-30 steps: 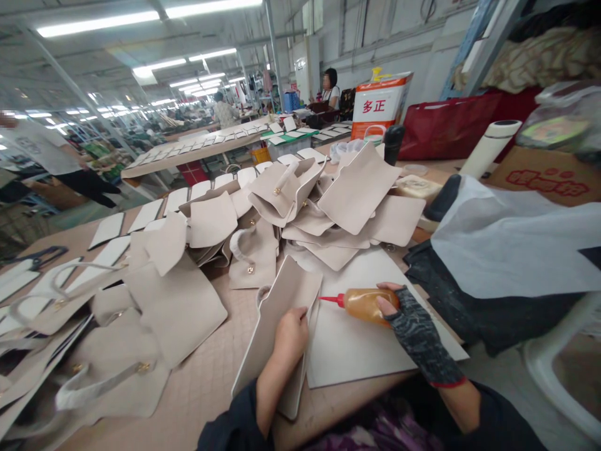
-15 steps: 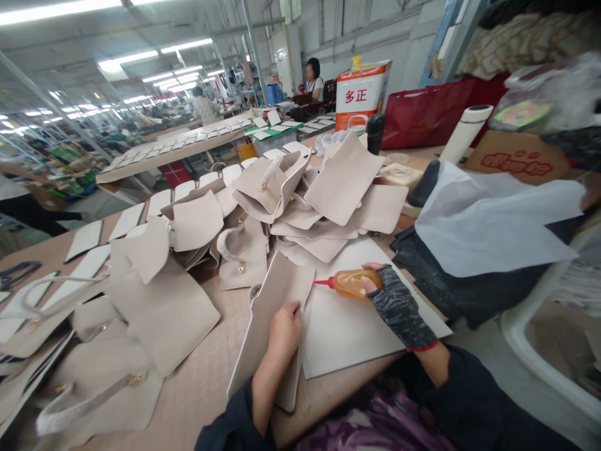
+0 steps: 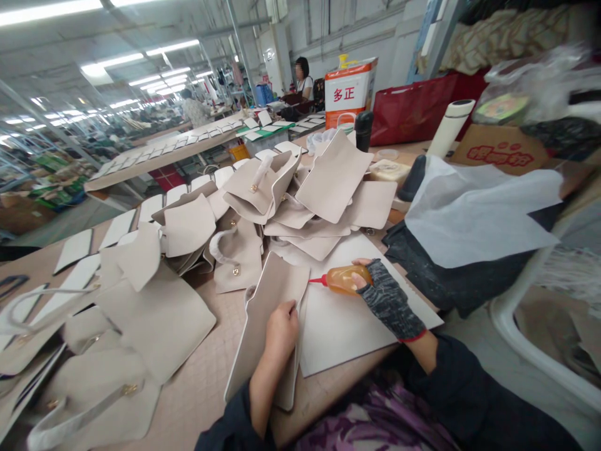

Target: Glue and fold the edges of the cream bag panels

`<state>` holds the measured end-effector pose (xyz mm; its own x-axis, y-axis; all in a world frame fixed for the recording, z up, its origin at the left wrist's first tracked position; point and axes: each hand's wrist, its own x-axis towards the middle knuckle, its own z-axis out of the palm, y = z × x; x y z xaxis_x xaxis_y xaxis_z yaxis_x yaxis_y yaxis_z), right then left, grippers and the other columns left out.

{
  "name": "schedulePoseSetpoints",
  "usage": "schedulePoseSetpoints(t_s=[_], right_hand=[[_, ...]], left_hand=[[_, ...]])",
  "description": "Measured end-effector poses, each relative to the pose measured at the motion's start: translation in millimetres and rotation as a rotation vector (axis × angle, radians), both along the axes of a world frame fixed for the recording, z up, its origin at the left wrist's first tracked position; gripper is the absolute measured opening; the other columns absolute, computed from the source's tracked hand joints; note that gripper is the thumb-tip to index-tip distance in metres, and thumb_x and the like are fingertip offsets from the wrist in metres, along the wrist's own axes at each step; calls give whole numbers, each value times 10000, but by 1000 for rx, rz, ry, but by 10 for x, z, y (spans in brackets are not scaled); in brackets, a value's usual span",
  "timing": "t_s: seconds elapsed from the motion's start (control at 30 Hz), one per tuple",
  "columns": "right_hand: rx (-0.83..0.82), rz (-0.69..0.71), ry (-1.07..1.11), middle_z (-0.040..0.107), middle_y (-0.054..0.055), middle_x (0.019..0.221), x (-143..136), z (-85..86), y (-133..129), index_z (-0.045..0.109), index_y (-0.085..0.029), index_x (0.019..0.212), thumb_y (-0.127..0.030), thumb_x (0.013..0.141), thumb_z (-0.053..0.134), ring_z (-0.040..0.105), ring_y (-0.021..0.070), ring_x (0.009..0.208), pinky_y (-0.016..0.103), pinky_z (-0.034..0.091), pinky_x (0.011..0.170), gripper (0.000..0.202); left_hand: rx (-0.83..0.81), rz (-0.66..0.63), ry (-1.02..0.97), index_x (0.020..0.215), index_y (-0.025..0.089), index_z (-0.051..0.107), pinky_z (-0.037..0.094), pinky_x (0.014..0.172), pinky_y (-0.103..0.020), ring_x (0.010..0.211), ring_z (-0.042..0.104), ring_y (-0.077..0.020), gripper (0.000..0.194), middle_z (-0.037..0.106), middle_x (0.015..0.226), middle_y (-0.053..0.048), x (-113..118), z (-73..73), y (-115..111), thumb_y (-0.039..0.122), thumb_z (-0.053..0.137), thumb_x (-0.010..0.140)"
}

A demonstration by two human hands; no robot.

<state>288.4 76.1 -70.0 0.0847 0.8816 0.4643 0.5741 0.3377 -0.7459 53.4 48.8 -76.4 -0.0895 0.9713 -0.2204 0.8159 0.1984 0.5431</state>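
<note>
My bare left hand point(image 3: 282, 329) is closed on the edge of a beige handbag panel point(image 3: 270, 300), with the thumb on top and the fingers hidden behind it. My right hand point(image 3: 378, 294), in a dark fingerless knitted glove, is wrapped round a glue bottle point(image 3: 347, 279) of amber liquid. The bottle lies nearly level, and its thin red nozzle points left at the panel's upper right edge, touching or very close to it. Under the bottle is a large white board point(image 3: 347, 332) on the table.
Beige handbag pieces with handles point(image 3: 237, 254) are heaped beyond my hands and at the left point(image 3: 154, 313). Black sheets under white paper point(image 3: 474, 213) lie at the right. Behind stand an orange-white can point(image 3: 350, 94), a cream flask point(image 3: 451, 128) and a red bag point(image 3: 408, 109).
The view has shifted slightly, so the whole scene sits a little further left. Both hands keep their holds, and the nozzle stays at the panel's edge.
</note>
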Motion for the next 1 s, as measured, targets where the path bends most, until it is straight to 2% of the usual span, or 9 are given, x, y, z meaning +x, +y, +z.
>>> schedulePoseSetpoints(t_s=[0.23, 0.6, 0.83, 1.0], right_hand=[[-90, 12, 3, 614, 140, 1050, 6, 22, -57, 538, -144, 1089, -384, 884, 460, 596, 265, 987, 430, 464, 923, 325], [-137, 24, 71, 609, 123, 1080, 1, -71, -188, 532, -179, 1081, -421, 867, 480, 580, 263, 1020, 431, 458, 929, 327], [-251, 44, 75, 615, 97, 1046, -6, -94, -336, 533, -191, 1092, -442, 870, 466, 594, 250, 967, 430, 481, 896, 341], [-218, 53, 68, 630, 96, 1054, -23, -117, -429, 547, -199, 1072, -436, 866, 479, 602, 254, 995, 424, 480, 909, 321]], left_hand=[[10, -4, -6, 1153, 80, 631, 422, 983, -297, 1108, 597, -216, 362, 657, 1168, -139, 0, -2, 5, 115, 456, 837], [26, -8, -16, 1138, 74, 638, 429, 979, -310, 1099, 603, -223, 353, 659, 1162, -144, -12, -40, 3, 115, 458, 838], [31, 0, -29, 1141, 71, 637, 435, 976, -318, 1100, 602, -230, 354, 659, 1161, -148, -2, -27, -6, 117, 470, 832], [34, 3, -38, 1141, 82, 640, 434, 976, -305, 1092, 608, -220, 354, 662, 1160, -139, -6, -31, -14, 121, 471, 833]])
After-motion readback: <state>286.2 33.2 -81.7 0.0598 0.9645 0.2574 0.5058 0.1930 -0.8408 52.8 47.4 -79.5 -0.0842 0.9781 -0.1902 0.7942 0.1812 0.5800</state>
